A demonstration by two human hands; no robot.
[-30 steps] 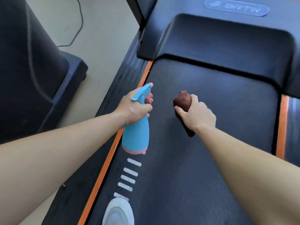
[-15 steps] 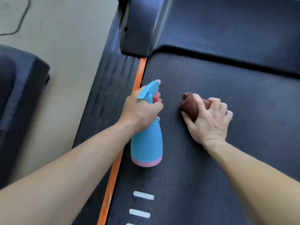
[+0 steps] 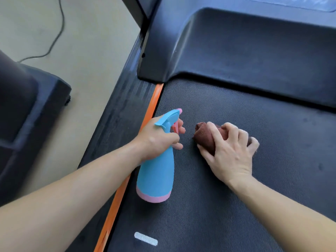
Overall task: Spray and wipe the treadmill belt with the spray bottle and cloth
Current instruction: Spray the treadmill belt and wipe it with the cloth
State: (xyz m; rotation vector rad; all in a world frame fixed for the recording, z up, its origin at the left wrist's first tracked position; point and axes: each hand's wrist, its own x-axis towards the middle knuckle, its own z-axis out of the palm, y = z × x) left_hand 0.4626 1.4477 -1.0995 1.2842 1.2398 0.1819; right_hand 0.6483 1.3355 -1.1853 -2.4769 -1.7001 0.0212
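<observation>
Belt marking [image 3: 146,238], one white dash, lies nearest, below the bottle's base on the treadmill belt [image 3: 254,206]. Spray bottle [image 3: 156,177], blue with a pink base, appears lifted clear of the belt and tilted, base toward the wearer and nozzle pointing away. Left hand [image 3: 156,140] is wrapped round its neck, with fingers curled at the pink trigger. Risk: a slack hold on the narrow neck lets the heavier body swing or slip. Orange strip [image 3: 116,202] and ribbed side rail [image 3: 116,120] run just outboard of that grip. Risk: a sideways drift of the nozzle wets the rail instead of the belt. Cloth [image 3: 203,137], brown and bunched, sits on the belt just inboard of the nozzle, and the right hand [image 3: 229,151] presses down on it with fingers curled over the wad. Risk: a squeeze now may mist the knuckles, not the belt. A wad this tight also wipes only a narrow track, so streaks and missed bands are likely. Dark specks lie on the belt beyond the right hand, whether wet or dirt cannot be told. Motor cover [image 3: 245,48] stands ahead of both grips, in line with the nozzle. Risk: overshoot runs into the seam where belt meets cover. Cable [image 3: 54,39] lies on the floor, far outboard of the left grip, and is an unlikely target.
</observation>
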